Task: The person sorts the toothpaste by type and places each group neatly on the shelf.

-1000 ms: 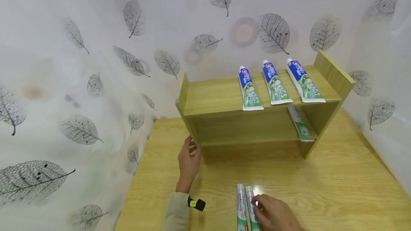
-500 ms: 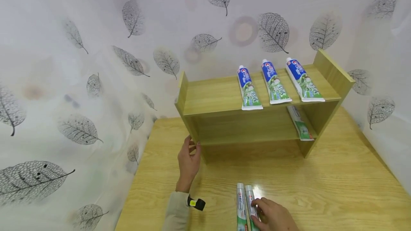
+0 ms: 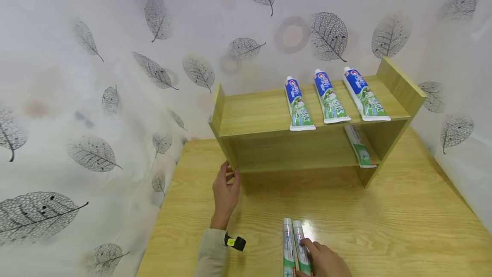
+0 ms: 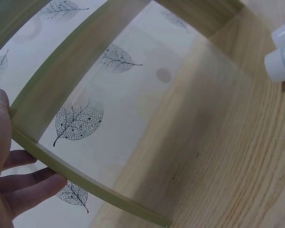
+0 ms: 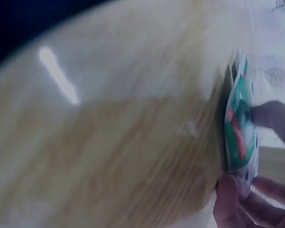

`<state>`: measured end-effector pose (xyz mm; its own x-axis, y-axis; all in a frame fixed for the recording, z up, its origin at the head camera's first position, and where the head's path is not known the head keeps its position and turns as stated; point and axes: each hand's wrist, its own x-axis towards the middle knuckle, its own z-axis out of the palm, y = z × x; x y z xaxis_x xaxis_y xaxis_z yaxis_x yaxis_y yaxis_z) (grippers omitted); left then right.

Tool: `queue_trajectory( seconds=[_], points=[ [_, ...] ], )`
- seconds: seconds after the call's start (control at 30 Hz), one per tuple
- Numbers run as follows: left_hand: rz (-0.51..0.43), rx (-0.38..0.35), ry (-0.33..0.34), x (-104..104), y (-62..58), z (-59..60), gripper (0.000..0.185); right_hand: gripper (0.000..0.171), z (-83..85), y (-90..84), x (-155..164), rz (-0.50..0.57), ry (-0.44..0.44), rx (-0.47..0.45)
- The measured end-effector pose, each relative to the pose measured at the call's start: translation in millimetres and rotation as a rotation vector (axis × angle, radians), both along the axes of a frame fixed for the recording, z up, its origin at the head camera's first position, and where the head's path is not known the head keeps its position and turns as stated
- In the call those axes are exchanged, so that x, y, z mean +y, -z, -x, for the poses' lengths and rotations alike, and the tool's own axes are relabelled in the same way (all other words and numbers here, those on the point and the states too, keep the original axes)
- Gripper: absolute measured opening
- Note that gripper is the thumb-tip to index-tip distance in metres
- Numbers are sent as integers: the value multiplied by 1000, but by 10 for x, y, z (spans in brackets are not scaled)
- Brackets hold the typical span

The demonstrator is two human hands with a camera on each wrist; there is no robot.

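Note:
A wooden two-level shelf (image 3: 261,116) stands on the wooden table (image 3: 384,225). My left hand (image 3: 225,189) grips the front edge of its left side panel (image 4: 61,161), thumb in front and fingers behind. Two toothpaste tubes lie side by side on the table near me, with their white caps (image 4: 280,57) towards the shelf. My right hand (image 3: 320,260) holds the right tube (image 3: 299,236), and its fingers (image 5: 228,190) pinch the green end (image 5: 240,128). The left tube (image 3: 287,243) lies touching it.
Three toothpaste tubes (image 3: 329,99) lie in a row on the right half of the top level. A fourth tube (image 3: 357,146) lies at the right end of the lower level. Leaf-patterned sheeting (image 3: 96,97) closes in the table on the left, back and right.
My right hand has slid a little towards me along the right tube. The left hand and the shelf have stayed put.

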<state>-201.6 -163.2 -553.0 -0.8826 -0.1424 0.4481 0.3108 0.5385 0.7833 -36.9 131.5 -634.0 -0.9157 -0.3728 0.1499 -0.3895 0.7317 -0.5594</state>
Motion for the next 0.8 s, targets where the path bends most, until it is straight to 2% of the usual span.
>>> queue_trajectory(
  seconds=[0.07, 0.13, 0.23, 0.33, 0.43, 0.57, 0.7, 0.8],
  points=[
    [-2, 1, -2, 2, -2, -2, 41, 63, -12, 129, -6, 16, 13, -73],
    [-5, 3, 0, 3, -1, -4, 41, 56, -25, 282, -8, -13, 34, -96],
    [-13, 11, 8, 5, -1, -8, 41, 50, -46, 482, -12, -92, 78, -20],
    [-16, 13, 8, 5, 3, -8, 42, 47, -68, 582, -5, -140, 98, 69],
    [-16, 8, 5, 6, 11, -5, 42, 44, -88, 579, -3, -156, 99, 68],
    [-23, -2, 10, 5, 9, -5, 43, 40, -99, 504, -9, -172, 82, 10],
    [-24, 0, 12, 5, 5, -11, 42, 47, -125, 496, 7, -172, 58, -5],
    [-21, 7, 11, 7, 6, -4, 41, 51, -144, 546, 19, -173, 59, 23]
  ],
)
